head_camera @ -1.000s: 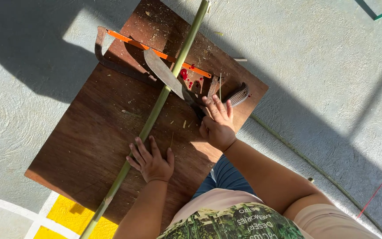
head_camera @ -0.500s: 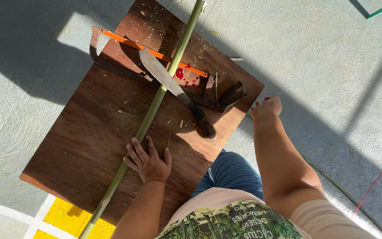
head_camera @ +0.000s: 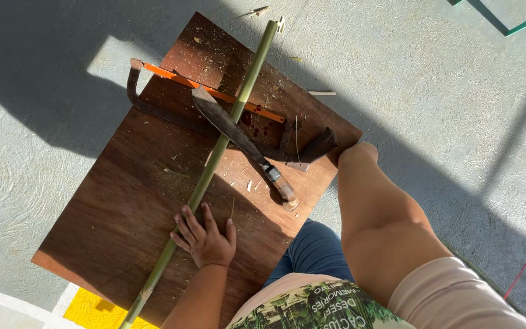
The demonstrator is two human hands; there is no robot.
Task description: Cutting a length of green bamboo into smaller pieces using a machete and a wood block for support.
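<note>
A grey concrete floor point(head_camera: 445, 122) carries a brown wooden board point(head_camera: 129, 207), lying half in sun and half in shadow, and everything else rests on that board. The longest thing on it is a green bamboo pole point(head_camera: 226, 134), which runs from the board's far edge diagonally down to and past its near edge. Under the pole, towards the far corner, lies a hacksaw point(head_camera: 202, 91) with an orange blade and a dark curved frame. A big knife point(head_camera: 238, 137) crosses beneath the pole too, its dark blade on the pole's left side and its wooden handle pointing towards the board's right-hand edge, close to the person's knee. Small chips and splinters are scattered round the knife and the saw. The left hand point(head_camera: 205, 239) lies flat on the board near its near edge, fingers spread and not closed on anything, with the fingertips touching the pole's side; the pole's long axis runs away from this hand up the board. The right hand point(head_camera: 354, 151) sits at the board's right-hand edge, beside the saw's handle end; the forearm hides its fingers, so I cannot tell whether they are closed. The left hand is the nearer one to the pole, the right one nearer to the knife handle.
</note>
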